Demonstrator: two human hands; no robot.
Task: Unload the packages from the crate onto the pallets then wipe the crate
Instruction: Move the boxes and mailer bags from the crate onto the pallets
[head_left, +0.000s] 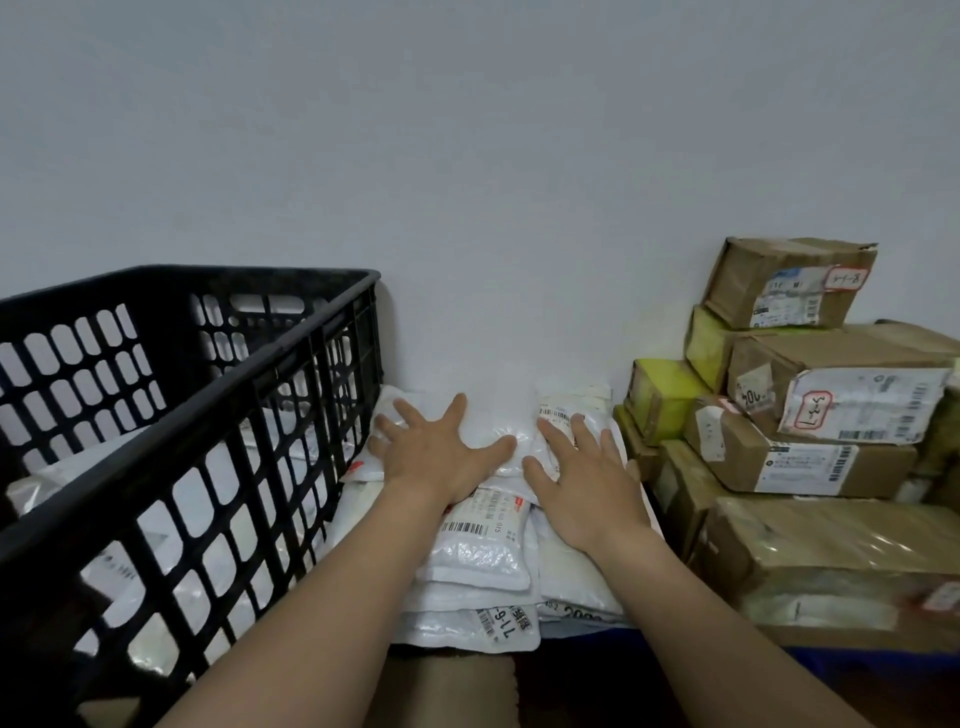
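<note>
Head view: left hand (439, 457) and right hand (582, 480), fingers spread, lie flat on the white packages (483, 551) stacked at frame centre. Black crate (171, 415) at left, more white packages showing through its wall. Taped cardboard boxes (810, 426) piled at right against the wall.

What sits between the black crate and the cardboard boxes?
Head view: a pile of white mailer bags fills the gap between the black crate and the cardboard boxes, with the left hand and right hand spread flat on top.
</note>
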